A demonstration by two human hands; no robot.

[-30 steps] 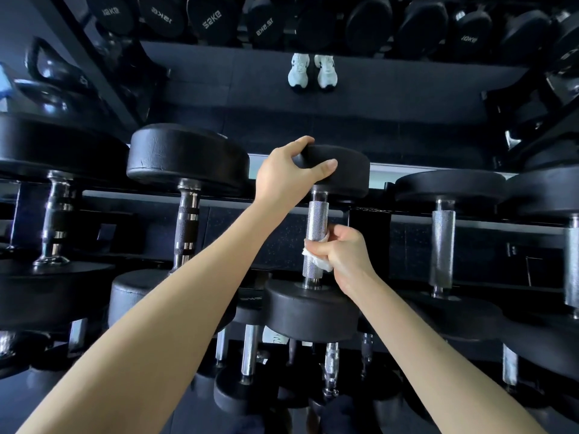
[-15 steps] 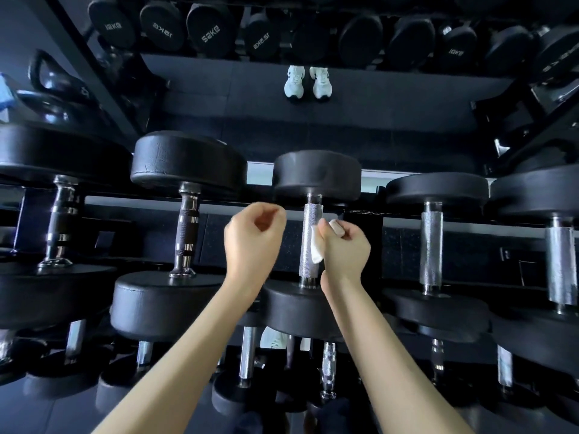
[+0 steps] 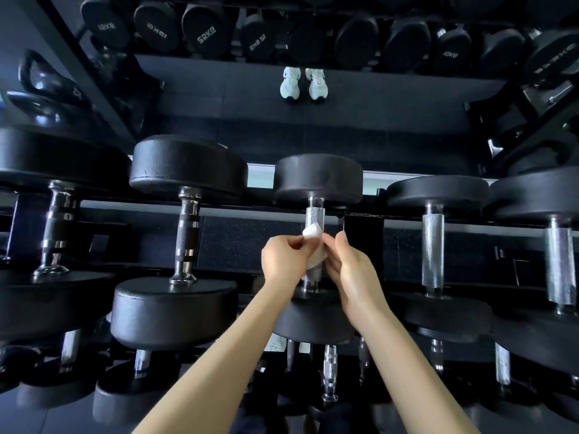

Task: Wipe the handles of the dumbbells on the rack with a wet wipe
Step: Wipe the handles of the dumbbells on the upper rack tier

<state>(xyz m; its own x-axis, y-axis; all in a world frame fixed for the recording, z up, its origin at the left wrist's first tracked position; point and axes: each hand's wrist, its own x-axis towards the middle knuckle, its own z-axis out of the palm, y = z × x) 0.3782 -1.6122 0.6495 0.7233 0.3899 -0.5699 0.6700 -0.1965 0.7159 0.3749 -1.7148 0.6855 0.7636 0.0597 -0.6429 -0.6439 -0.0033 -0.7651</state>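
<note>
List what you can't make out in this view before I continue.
Head view:
Knurled silver dumbbell handle: middle hidden by white wet wipe, left hand and right hand.
Leftmost black dumbbell: cut off by left edge.
Lower-tier handles: mostly hidden beneath black dumbbell heads.

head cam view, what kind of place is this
Most likely a gym's free-weight area: rows of black dumbbells on a rack, kg-marked weights along the top, a kettlebell at left. Left hand and right hand hold a wet wipe.
</note>
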